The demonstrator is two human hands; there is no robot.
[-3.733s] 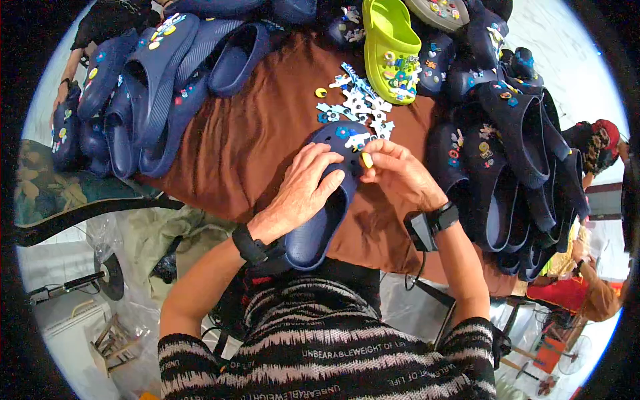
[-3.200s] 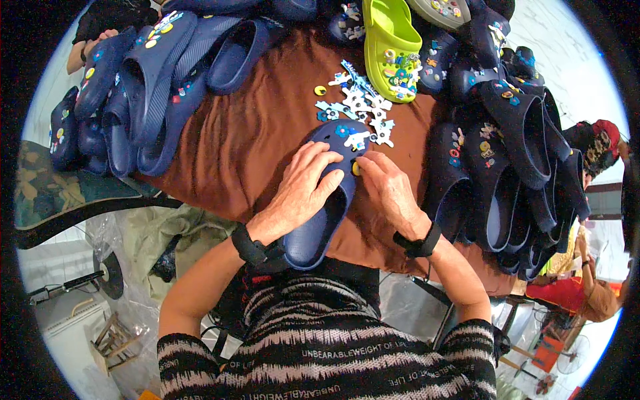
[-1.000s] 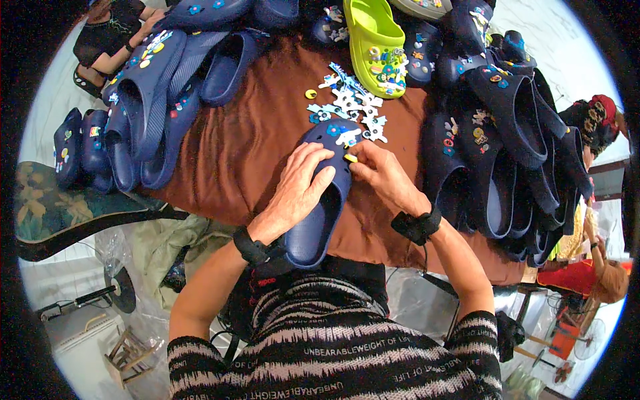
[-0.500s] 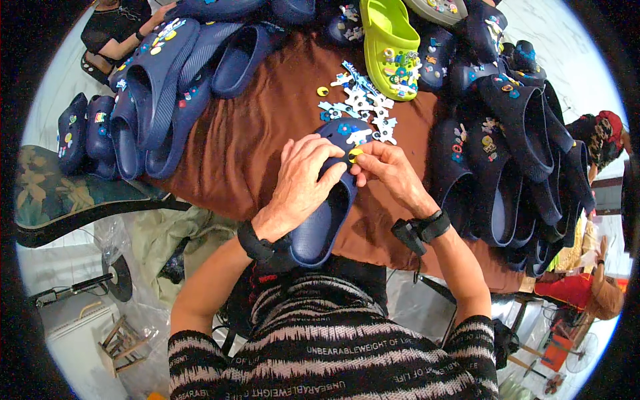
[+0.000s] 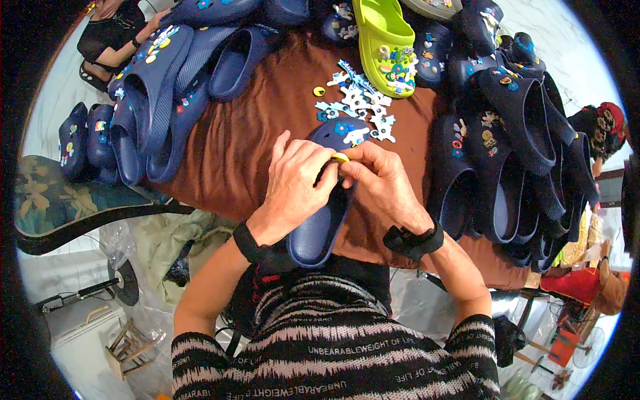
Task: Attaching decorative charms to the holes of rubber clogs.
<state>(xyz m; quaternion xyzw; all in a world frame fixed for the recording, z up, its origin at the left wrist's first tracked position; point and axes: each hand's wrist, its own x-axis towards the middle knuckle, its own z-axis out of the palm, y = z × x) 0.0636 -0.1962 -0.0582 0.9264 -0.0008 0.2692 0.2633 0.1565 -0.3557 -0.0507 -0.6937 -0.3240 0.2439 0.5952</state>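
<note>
Both hands have drawn closer over the navy clog (image 5: 319,223) since the earlier frame. Left hand (image 5: 293,190) clamps its upper to steady it at the brown tabletop's (image 5: 247,133) near edge. Right hand (image 5: 380,183) pinches a yellow charm (image 5: 340,159) against the strap. Loose charms (image 5: 357,107) lie beyond, beside a lime clog (image 5: 387,43). No packages or signs visible.

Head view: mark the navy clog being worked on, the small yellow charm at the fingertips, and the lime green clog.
navy clog (image 5: 313,233), head view, heel end of its footbed.
yellow charm (image 5: 341,159), head view, its middle, between the fingertips.
lime green clog (image 5: 381,30), head view, inner footbed.
</note>
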